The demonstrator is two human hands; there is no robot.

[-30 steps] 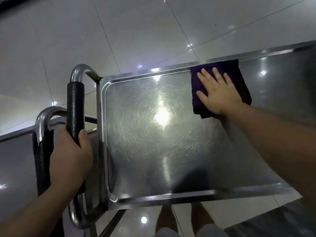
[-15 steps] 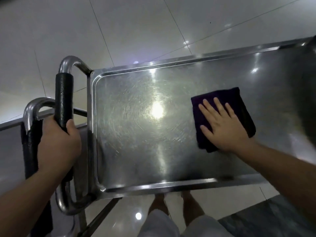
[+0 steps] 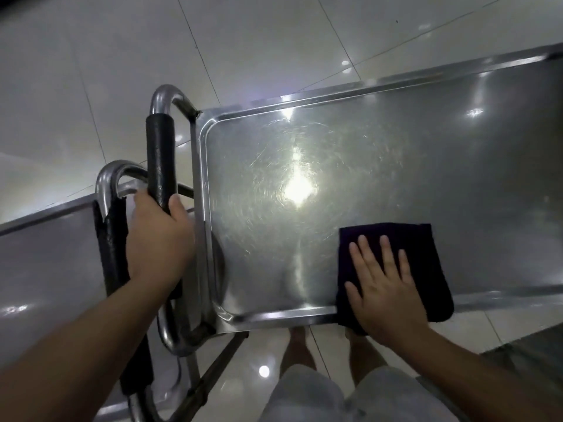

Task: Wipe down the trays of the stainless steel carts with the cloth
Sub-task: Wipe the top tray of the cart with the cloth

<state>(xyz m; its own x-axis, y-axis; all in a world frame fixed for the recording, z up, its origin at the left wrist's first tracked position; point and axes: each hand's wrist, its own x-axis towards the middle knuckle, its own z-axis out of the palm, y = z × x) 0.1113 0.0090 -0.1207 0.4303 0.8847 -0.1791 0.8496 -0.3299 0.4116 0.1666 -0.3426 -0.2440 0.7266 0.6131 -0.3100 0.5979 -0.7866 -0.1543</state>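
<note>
Two carts: the nearer cart's top tray fills the middle and right of the view; a second cart's tray shows at the left edge, its handle just beside the first one's.
Tray surface: bare stainless steel, covered in fine circular scratches, with a bright ceiling-light glare near its middle.
Cloth: dark purple, folded, lying flat at the tray's near edge and lapping over the rim.
Right hand: flat on the cloth, fingers straight and slightly spread, pressing it down.
Left hand: fingers and thumb wrapped round the black-padded handle of the nearer cart.
Floor: large pale glossy tiles with thin joints, mirroring small ceiling lights.
Below the tray: the person's bare feet and light shorts.
</note>
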